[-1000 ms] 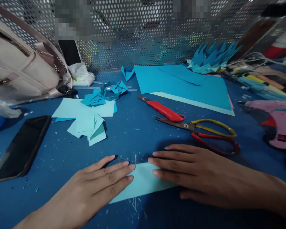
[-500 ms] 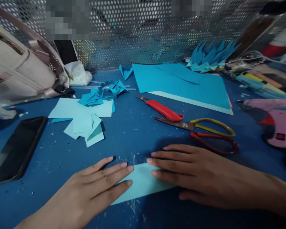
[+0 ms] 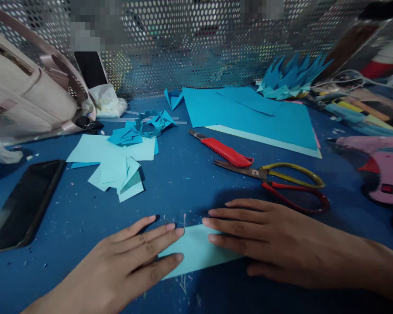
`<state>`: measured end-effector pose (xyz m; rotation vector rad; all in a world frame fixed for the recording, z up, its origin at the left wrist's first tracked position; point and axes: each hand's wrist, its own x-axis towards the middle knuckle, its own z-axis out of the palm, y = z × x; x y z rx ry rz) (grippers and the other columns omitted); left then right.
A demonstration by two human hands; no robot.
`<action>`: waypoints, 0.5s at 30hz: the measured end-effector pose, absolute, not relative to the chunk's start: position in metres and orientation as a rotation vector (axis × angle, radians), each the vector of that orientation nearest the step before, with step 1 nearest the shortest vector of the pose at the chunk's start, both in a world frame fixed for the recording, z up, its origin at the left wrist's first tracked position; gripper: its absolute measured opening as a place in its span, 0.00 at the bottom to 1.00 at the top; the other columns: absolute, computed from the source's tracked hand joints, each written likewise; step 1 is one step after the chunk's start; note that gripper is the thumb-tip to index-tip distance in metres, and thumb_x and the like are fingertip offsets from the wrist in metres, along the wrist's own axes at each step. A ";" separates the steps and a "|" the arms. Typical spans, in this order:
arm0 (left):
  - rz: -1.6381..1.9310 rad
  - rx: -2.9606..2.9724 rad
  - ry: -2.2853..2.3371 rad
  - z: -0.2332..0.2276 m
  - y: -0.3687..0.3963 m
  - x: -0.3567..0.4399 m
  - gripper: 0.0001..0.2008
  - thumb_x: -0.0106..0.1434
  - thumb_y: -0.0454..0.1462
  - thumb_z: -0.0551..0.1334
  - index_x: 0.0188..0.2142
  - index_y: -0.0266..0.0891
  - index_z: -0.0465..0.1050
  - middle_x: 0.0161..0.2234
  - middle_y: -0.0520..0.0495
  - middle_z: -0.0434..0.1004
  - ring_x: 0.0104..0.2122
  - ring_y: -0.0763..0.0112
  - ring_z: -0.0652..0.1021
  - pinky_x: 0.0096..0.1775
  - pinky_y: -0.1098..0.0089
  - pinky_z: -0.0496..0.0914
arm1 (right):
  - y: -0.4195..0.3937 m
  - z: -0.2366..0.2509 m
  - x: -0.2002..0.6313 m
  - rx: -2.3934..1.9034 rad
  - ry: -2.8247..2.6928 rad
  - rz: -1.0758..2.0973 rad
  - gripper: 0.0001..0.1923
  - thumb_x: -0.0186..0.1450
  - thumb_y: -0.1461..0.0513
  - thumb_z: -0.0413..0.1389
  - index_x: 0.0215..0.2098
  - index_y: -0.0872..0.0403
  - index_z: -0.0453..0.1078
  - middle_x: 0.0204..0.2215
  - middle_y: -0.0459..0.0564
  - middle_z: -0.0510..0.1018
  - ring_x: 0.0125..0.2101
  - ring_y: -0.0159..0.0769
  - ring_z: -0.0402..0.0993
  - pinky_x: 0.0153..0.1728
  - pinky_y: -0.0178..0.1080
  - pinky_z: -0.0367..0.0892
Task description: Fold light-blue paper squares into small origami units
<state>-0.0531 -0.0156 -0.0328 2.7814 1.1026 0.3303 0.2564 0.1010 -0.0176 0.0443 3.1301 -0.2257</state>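
Note:
A pale aqua strip of paper (image 3: 198, 250) lies flat near the front of the blue table. Over its left end rests my left hand (image 3: 131, 257), fingers stretched out and slightly spread. My right hand (image 3: 265, 237) lies over the strip's right end, its fingers also extended and its fingertips on the paper. Both ends of the strip are hidden under the hands. Just beyond my right hand are scissors (image 3: 262, 173) with one yellow and one red handle. A red utility knife (image 3: 225, 151) lies behind them, blade pointing left.
Cut aqua paper pieces (image 3: 111, 157) and folded blue paper (image 3: 150, 126) lie at left, near a phone (image 3: 22, 209) and a bag (image 3: 26, 91). Blue sheets (image 3: 249, 113) and a spiky paper piece (image 3: 291, 80) are at the back. A pink glue gun (image 3: 384, 165) sits right.
Almost nothing differs. My left thumb has shifted slightly on the strip, and the whole view has moved a touch.

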 end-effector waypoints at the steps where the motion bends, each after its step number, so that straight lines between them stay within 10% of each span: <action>1: 0.329 2.788 1.094 -0.033 -0.016 -0.053 0.21 0.76 0.34 0.41 0.62 0.47 0.62 0.62 0.51 0.65 0.62 0.67 0.66 0.62 0.53 0.61 | 0.101 -0.018 0.257 0.047 3.129 -0.230 0.29 0.70 0.55 0.53 0.66 0.54 0.55 0.66 0.49 0.56 0.64 0.37 0.55 0.63 0.43 0.56; 15: 0.394 3.022 1.091 -0.030 -0.022 -0.035 0.23 0.76 0.34 0.40 0.57 0.46 0.70 0.51 0.55 0.77 0.50 0.71 0.72 0.61 0.66 0.53 | 0.097 -0.010 0.252 0.161 3.133 -0.385 0.22 0.73 0.56 0.48 0.63 0.51 0.61 0.64 0.48 0.61 0.64 0.36 0.57 0.62 0.43 0.56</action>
